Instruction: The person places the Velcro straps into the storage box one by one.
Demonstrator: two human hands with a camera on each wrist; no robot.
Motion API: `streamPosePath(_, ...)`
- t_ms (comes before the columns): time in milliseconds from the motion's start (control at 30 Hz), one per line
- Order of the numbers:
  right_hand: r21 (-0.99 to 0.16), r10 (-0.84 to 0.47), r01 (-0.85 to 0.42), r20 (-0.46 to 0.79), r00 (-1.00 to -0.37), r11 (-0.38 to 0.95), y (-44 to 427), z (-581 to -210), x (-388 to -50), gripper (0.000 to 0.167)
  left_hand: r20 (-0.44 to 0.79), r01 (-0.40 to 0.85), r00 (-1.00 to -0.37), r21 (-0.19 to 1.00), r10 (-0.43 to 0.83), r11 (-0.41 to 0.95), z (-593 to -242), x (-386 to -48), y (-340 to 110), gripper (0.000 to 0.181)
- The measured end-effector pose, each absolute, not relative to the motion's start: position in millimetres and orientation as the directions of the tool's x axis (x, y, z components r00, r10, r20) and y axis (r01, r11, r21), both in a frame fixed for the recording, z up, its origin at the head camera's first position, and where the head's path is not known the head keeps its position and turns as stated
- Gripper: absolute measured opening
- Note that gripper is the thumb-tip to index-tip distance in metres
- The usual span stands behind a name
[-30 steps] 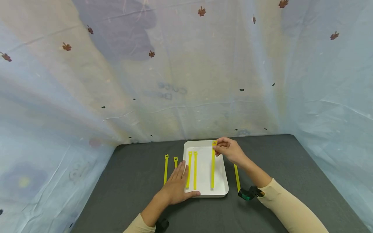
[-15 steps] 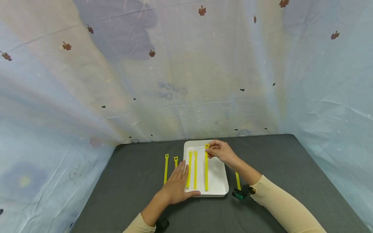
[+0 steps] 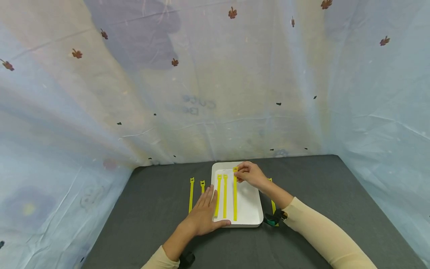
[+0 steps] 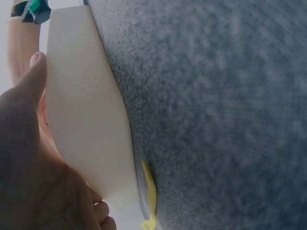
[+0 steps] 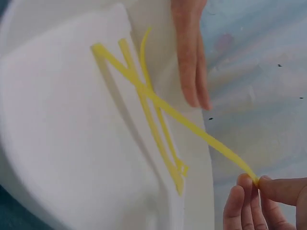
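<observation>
A white tray (image 3: pixel 250 205) lies on the dark cloth. My left hand (image 3: pixel 203 215) rests along its left side with fingers straight and the thumb on the near rim; the left wrist view shows the thumb against the tray's wall (image 4: pixel 91 96). Thumb and fingertips of my right hand (image 3: pixel 251 175) pinch the slotted end of a yellow cable tie (image 3: pixel 235 198). In the right wrist view this tie (image 5: pixel 206 136) slants up from the tray floor, its far end low over or touching it. Left of it, two similar ties (image 3: pixel 225 196) lie lengthwise in the tray.
On the cloth left of the tray lie two more yellow ties (image 3: pixel 191 194), one partly behind my left hand. Another yellow tie (image 3: pixel 273 205) lies at the right, partly under my right forearm. A patterned curtain (image 3: pixel 215 82) hangs behind the table.
My right hand has moved left over the tray with the cable tie, bringing it nearer the two lying ones. The left hand has stayed in place.
</observation>
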State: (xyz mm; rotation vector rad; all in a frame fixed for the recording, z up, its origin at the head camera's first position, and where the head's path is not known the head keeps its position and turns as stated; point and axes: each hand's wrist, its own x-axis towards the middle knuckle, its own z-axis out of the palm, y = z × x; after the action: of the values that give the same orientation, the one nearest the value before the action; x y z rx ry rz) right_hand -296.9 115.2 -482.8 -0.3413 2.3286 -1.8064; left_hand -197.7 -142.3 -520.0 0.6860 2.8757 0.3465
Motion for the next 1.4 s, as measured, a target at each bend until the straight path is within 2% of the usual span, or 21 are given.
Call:
streamPosePath(700, -0.935, -0.319, -0.021, -0.099, -0.942, 0.353, 106, -494, -317, 0.013, -0.111, 0.416, -0.884, 0.260, 0.455, 0.872, -520, -196, -143, 0.128)
streamPosePath(1167, -0.905, -0.389, 0.049, -0.230, -0.892, 0.423, 105, -491, -333, 0.016, -0.096, 0.430, -0.881, 0.243, 0.463, 0.870, -520, -197, -143, 0.128)
streamPosePath(1400, -0.881, -0.374, 0.054, -0.254, -0.892, 0.470, 101, -494, -337, 0.016, -0.095, 0.434, -0.881, 0.228, 0.463, 0.872, -519, -197, -142, 0.128)
